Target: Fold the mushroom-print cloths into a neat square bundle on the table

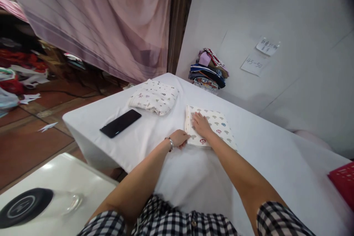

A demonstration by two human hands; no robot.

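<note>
Closest to the camera is my black-and-white checked shirt (190, 225), with my bare forearms reaching out from its sleeves at twelve o'clock. My right hand (201, 124) lies open, fingers spread, on top of a folded mushroom-print cloth (218, 125). My left hand (179, 138), a bracelet (170, 143) at its wrist, has its fingers curled at the cloth's near left corner; I cannot tell whether they pinch the edge or only touch it.

The cloth rests on the white-covered worktop (257, 162), already gathered into a compact, layered rectangle. I judge its folding nearly complete, with perhaps some smoothing or squaring of the edges left, since both my hands are on it.

Taking the cloth as the dial's centre, a second, small-print cloth (156, 96) lies at ten o'clock, folded too but looser and rumpled along its near edge. At nine o'clock is a black smartphone (121, 123), well apart from my hands. A stack of folded clothes (207, 72) rises at twelve o'clock, beyond the worktop's far edge. Handwritten paper notes (254, 63) hang on the wall at one o'clock, and a red basket (343, 180) shows at four.
</note>
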